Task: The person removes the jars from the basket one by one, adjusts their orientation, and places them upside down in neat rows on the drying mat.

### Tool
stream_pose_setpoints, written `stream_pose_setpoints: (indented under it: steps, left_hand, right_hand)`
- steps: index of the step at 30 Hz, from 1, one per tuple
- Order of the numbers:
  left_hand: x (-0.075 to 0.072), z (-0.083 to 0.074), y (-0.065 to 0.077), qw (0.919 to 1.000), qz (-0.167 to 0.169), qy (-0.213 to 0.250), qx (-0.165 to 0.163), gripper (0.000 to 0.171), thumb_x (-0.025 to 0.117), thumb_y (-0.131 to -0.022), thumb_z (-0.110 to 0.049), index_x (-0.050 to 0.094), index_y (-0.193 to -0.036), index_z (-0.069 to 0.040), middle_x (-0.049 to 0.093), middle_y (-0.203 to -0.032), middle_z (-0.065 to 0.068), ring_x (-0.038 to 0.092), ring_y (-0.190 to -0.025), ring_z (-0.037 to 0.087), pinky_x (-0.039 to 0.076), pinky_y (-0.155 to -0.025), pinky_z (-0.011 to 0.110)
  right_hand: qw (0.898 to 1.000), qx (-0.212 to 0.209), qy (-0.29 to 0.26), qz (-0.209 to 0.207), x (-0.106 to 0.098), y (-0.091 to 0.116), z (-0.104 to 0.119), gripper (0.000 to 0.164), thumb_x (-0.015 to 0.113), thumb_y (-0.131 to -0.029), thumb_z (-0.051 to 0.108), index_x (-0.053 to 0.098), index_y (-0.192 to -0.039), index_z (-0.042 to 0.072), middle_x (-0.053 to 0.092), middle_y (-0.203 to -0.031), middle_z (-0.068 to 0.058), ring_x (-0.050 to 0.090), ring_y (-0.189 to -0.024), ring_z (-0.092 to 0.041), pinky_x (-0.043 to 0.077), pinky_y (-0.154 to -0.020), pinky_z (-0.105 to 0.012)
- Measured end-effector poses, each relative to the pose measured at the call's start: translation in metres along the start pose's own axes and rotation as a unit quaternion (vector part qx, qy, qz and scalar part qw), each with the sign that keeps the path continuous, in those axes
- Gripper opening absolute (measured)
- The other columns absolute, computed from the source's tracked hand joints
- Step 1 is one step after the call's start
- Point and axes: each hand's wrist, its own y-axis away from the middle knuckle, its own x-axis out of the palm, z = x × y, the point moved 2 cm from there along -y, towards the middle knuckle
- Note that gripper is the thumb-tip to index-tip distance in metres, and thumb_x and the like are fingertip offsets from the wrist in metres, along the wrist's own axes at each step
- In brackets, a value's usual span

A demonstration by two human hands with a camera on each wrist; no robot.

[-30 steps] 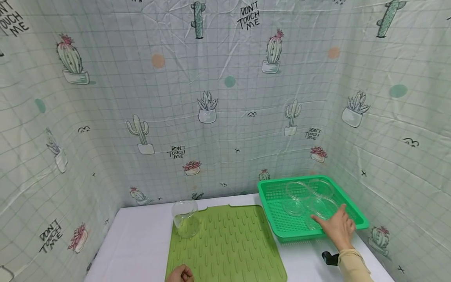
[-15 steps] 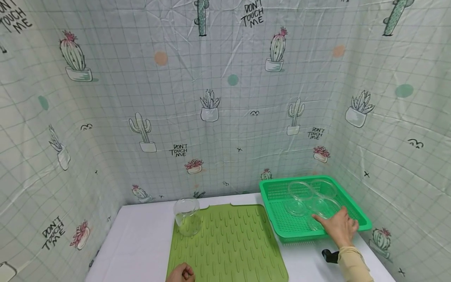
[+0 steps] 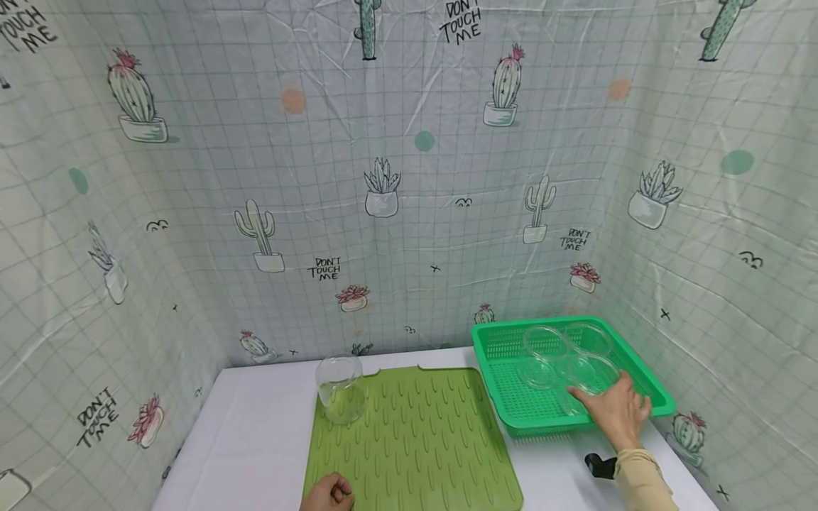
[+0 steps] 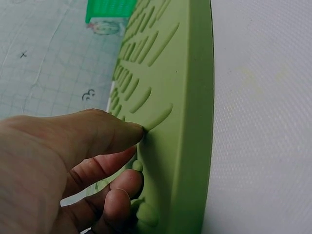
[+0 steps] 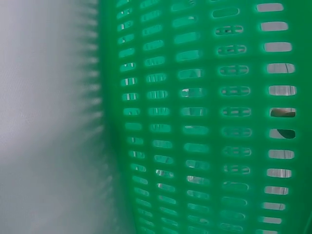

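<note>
My right hand [image 3: 616, 411] reaches over the near side of the green basket [image 3: 530, 426]. It grips a clear cup [image 3: 591, 376] standing in the basket, thumb on its left side and fingers on its right. Two more clear cups, one at the left [image 3: 537, 372] and one at the back [image 3: 591, 337], stand close by in the basket. In the right wrist view the slotted basket wall [image 5: 204, 122] hides the hand almost wholly. My left hand [image 3: 329, 492] rests at the front of the green mat [image 3: 415, 433], fingers loosely curled with nothing in them.
Another clear cup [image 3: 341, 390] stands on the mat's far left corner. A small black object [image 3: 599, 465] shows beside the right wrist. The white table [image 3: 249, 433] is enclosed by cloth walls [image 3: 409, 234] printed with cacti.
My right hand's fingers have come down and closed in around the near cup. My left hand stays on the mat. The head view has shifted slightly.
</note>
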Motion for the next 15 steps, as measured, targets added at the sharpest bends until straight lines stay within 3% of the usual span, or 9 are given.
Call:
stream_pose_setpoints:
  steps: [9, 15]
  left_hand:
    - [-0.0013, -0.0005, -0.0001, 1.0, -0.004, -0.002, 0.004, 0.01, 0.062, -0.082, -0.015, 0.059, -0.082, -0.006, 0.048, -0.07, -0.002, 0.043, -0.061, 0.008, 0.037, -0.056, 0.024]
    - [-0.0003, -0.0007, 0.0005, 1.0, -0.004, -0.004, 0.001, 0.009, 0.063, -0.082, -0.016, 0.059, -0.081, -0.007, 0.048, -0.071, -0.002, 0.043, -0.062, 0.008, 0.037, -0.056, 0.025]
  right_hand:
    - [0.999, 0.001, -0.045, -0.009, -0.0016, 0.0022, 0.0027, 0.118, 0.082, -0.07, 0.047, 0.013, -0.149, -0.008, 0.038, -0.136, -0.042, 0.033, -0.127, -0.056, 0.001, -0.112, -0.065]
    - [0.998, 0.005, -0.061, -0.02, -0.0023, 0.004, 0.0036, 0.117, 0.084, -0.07, 0.043, 0.013, -0.149, -0.007, 0.037, -0.137, -0.04, 0.032, -0.125, -0.057, 0.004, -0.111, -0.065]
